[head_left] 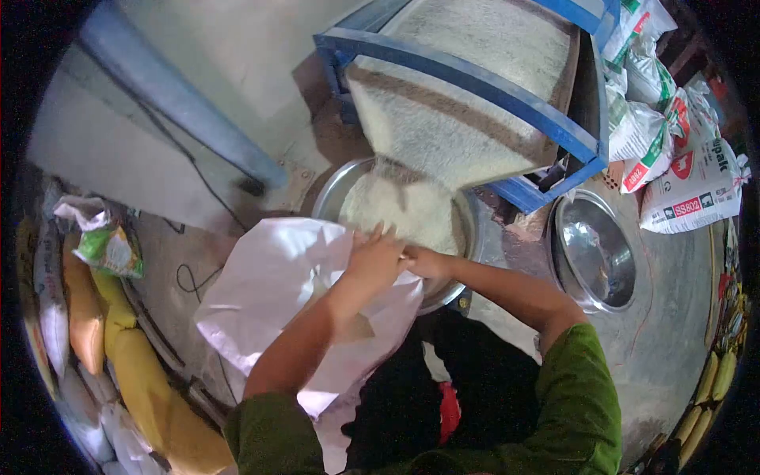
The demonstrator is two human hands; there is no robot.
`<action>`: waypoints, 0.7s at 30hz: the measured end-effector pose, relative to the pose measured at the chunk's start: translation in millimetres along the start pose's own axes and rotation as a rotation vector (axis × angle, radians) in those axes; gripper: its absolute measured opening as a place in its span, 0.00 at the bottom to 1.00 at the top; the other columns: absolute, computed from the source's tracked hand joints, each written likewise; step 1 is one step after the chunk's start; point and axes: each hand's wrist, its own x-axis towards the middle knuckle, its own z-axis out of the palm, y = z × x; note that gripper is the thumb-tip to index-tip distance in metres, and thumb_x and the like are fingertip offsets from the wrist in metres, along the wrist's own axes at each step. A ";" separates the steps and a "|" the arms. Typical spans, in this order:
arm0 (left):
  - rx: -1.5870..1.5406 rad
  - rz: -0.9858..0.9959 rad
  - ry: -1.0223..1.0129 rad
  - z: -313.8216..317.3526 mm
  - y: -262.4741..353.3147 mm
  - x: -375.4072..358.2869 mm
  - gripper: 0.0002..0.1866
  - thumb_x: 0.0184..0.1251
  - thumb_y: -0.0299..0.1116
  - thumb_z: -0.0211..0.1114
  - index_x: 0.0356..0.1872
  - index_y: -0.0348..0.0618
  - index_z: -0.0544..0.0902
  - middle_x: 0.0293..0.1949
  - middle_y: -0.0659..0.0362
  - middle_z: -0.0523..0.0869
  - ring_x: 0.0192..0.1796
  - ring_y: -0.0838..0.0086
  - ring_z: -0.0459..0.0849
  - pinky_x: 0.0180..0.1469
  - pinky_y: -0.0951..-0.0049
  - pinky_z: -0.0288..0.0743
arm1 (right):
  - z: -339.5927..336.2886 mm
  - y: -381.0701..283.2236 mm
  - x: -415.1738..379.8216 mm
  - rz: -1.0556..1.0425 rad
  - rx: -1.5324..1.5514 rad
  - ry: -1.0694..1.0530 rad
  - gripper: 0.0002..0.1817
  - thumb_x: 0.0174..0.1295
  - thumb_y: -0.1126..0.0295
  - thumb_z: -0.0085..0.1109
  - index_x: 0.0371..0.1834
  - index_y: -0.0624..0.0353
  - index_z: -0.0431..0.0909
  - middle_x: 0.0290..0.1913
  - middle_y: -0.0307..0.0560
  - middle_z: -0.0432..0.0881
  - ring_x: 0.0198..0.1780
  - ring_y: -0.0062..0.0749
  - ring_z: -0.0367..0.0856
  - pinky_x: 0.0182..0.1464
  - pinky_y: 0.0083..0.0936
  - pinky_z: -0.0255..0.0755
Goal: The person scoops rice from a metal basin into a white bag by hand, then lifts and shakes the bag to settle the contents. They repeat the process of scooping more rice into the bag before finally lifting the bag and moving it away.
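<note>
My left hand is at the near left rim of a metal basin, by the mouth of a large white sack. Its fingers are partly spread; whether it grips the sack edge is hard to see. Close against it, my right hand has its fingers curled at the sack's edge. Pale granular material fills much of the basin. Above, a blue-framed tray slopes down to the basin, covered with the same material.
An empty metal bowl stands on the floor to the right. Printed sacks are piled at the upper right. Yellow sacks lie at the left. A blue post and a black cable are at the upper left.
</note>
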 end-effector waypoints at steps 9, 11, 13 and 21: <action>0.051 -0.550 -0.242 169.6 -85.1 105.4 0.19 0.53 0.41 0.51 0.43 0.39 0.72 0.47 0.45 0.71 0.50 0.55 0.69 0.50 0.58 0.62 | -15.2 124.2 -16.9 0.438 -0.060 0.380 0.19 0.54 0.58 0.46 0.41 0.63 0.70 0.42 0.59 0.72 0.44 0.50 0.70 0.47 0.37 0.63; 0.098 -0.562 0.000 202.6 -88.2 97.9 0.20 0.53 0.39 0.51 0.45 0.40 0.71 0.49 0.46 0.69 0.51 0.54 0.67 0.50 0.58 0.63 | -15.4 99.9 1.2 0.552 0.014 0.379 0.18 0.53 0.61 0.47 0.41 0.63 0.70 0.42 0.61 0.71 0.45 0.53 0.68 0.48 0.38 0.62; 0.022 -0.702 0.289 212.9 -68.9 90.1 0.21 0.54 0.38 0.51 0.49 0.41 0.69 0.50 0.47 0.69 0.51 0.53 0.67 0.50 0.61 0.63 | 14.3 96.3 17.9 0.459 -0.001 0.682 0.18 0.53 0.62 0.48 0.41 0.66 0.69 0.42 0.58 0.72 0.44 0.49 0.69 0.48 0.36 0.62; -1.301 -1.299 0.533 211.4 -25.9 86.8 0.23 0.60 0.41 0.47 0.45 0.27 0.70 0.48 0.45 0.72 0.50 0.61 0.70 0.51 0.69 0.60 | 49.2 108.9 46.0 0.869 1.062 1.067 0.19 0.59 0.61 0.39 0.41 0.68 0.70 0.38 0.47 0.73 0.40 0.29 0.69 0.45 0.25 0.63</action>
